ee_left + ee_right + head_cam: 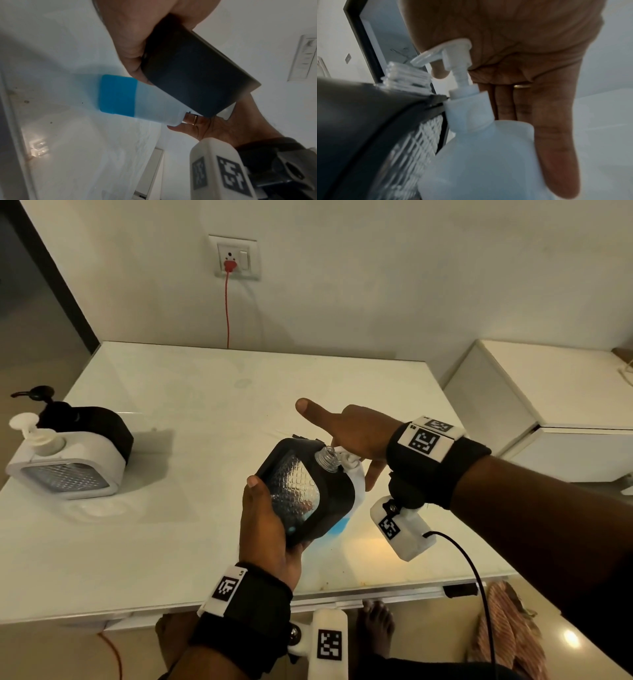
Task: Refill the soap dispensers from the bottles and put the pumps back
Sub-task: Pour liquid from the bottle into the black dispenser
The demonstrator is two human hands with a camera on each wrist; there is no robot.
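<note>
My left hand (267, 522) grips the pumpless dispenser (305, 491), right hand (352, 436) flat-fingered on the bottle (137, 100) pump; refilling and recapping remain.

- A white glossy table (191, 559) stands against the wall, its near edge trimmed with a pale metal strip.
- Two soap dispensers stand on it at the far left, touching: a white dispenser (68, 463) with its white pump on, nearer, and a black dispenser (92, 422) with its black pump on, just behind.
</note>
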